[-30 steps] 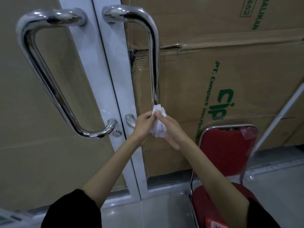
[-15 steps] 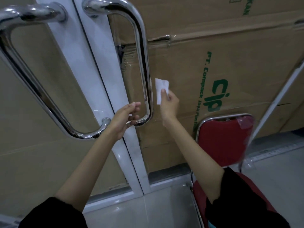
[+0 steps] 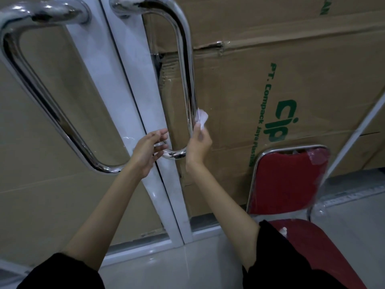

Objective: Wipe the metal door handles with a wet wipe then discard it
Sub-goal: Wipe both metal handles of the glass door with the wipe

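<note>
Since half a second earlier, the right hand (image 3: 199,146) had pressed its pinched wet wipe (image 3: 201,119) against the right door handle (image 3: 188,84), so wiping had begun; the left hand (image 3: 149,151), loosely curled, held nothing beside the lower bend.

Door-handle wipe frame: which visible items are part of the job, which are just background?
Job:
right hand pinching the wet wipe
right door handle
left door handle
left hand, near the right handle's lower bend

Background:
cardboard boxes
red chair
</note>
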